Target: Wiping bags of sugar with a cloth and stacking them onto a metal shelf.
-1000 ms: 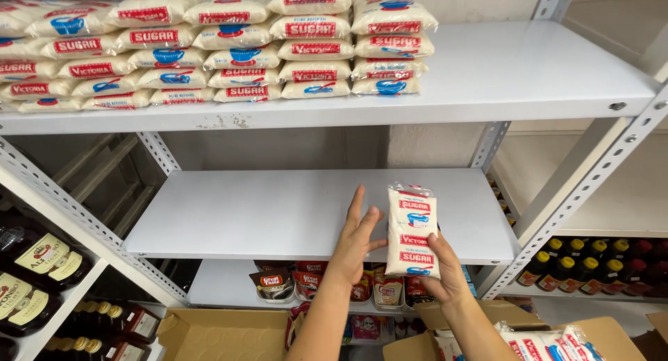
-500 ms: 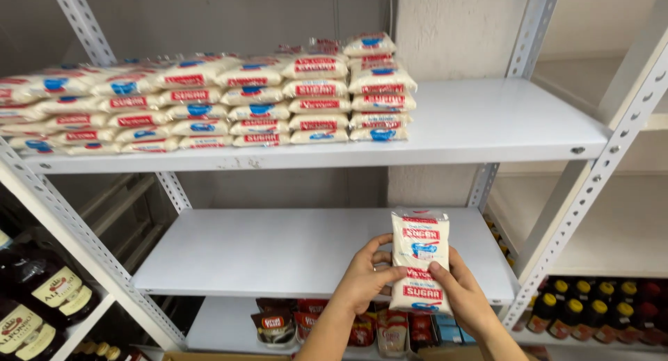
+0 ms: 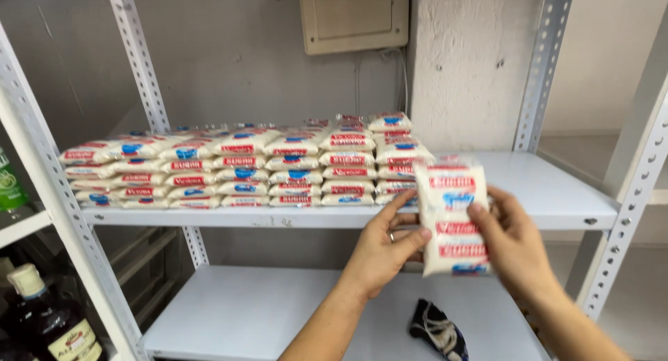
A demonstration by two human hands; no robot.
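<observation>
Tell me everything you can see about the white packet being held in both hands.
The white plastic packet with red and blue label bands is a flat, soft-looking pouch, sealed and apparently full. It is held upright, face to the camera, in front of the upper white metal shelf. The left hand grips its left edge, the right hand its right edge. It matches the stacked white packets on that shelf, and looks slightly blurred.

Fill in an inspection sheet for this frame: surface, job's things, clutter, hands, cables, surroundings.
Surface: white metal shelf, right part bare.
Job's things: white packet held upright in front of the shelf; stacked packets fill the left part.
Clutter: dark cloth item on the lower shelf.
Hands: left hand and right hand both grip the packet.
Cables: wires under the wall box.
Surroundings: bottles on the left rack.
</observation>
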